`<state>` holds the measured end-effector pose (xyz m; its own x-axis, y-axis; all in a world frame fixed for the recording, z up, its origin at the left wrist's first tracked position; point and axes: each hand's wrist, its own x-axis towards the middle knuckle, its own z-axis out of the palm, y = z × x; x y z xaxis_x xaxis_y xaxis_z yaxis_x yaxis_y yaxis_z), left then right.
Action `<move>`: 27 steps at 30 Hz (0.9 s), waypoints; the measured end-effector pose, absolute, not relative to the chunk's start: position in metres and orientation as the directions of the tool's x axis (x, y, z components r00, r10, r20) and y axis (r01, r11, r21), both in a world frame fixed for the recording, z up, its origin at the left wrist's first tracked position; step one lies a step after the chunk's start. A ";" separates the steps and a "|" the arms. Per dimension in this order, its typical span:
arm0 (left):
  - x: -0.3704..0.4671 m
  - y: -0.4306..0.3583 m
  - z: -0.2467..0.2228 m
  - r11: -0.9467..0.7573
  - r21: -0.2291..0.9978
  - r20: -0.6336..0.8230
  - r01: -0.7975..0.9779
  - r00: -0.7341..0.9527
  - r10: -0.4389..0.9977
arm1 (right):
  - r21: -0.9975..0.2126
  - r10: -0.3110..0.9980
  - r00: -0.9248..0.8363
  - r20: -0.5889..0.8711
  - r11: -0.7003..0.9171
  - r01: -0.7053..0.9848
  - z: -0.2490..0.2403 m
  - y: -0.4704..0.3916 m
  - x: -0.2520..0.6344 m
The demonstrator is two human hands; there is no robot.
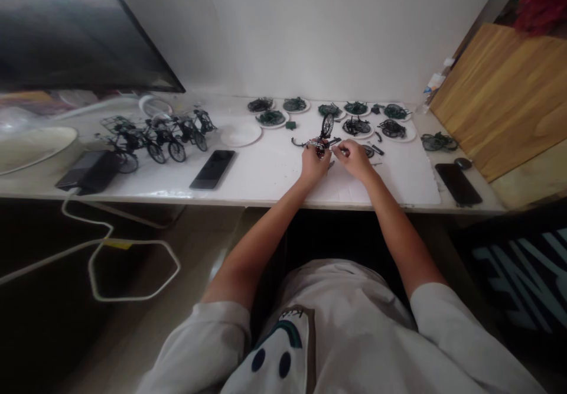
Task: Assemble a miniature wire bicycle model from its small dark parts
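Observation:
My left hand (315,162) is closed around a partly built model bicycle (326,127), whose dark spoked wheel points up and away from me. Close beside it, my right hand (352,155) has its fingertips pinched together at the bicycle's edge; whatever lies between them is too small to make out. Near the right hand a loose wheel (368,151) and several small dark parts rest on the white board (398,172). Behind the hands, several small white plates hold dark green and black bicycle parts, among them a plate of black parts (356,126).
Several assembled model bicycles (175,134) stand at the left beside a black box with a white cable (91,169). One phone (213,169) lies left of the board, another phone (458,183) at the right. A bare plate (241,133) sits behind; a wooden panel (500,98) leans at right.

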<state>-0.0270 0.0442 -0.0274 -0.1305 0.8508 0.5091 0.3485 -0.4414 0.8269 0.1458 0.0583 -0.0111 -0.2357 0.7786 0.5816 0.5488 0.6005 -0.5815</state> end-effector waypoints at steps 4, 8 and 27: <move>-0.027 0.045 -0.029 -0.447 0.826 0.514 0.344 -0.133 0.847 | -0.585 0.777 -0.232 0.585 0.603 0.542 -0.010 0.057 0.146; -0.027 0.047 -0.031 -0.442 0.822 0.514 0.359 -0.135 0.847 | -0.587 0.775 -0.225 0.591 0.604 0.538 -0.010 0.058 0.146; -0.027 0.048 -0.034 -0.413 0.839 0.482 0.353 -0.133 0.866 | -0.591 0.799 -0.225 0.558 0.573 0.567 -0.009 0.057 0.146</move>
<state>-0.0270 0.0484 -0.0343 -0.1335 0.8657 0.4825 0.3527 -0.4135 0.8394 0.1461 0.0568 -0.0085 -0.2245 0.7988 0.5582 0.5675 0.5728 -0.5915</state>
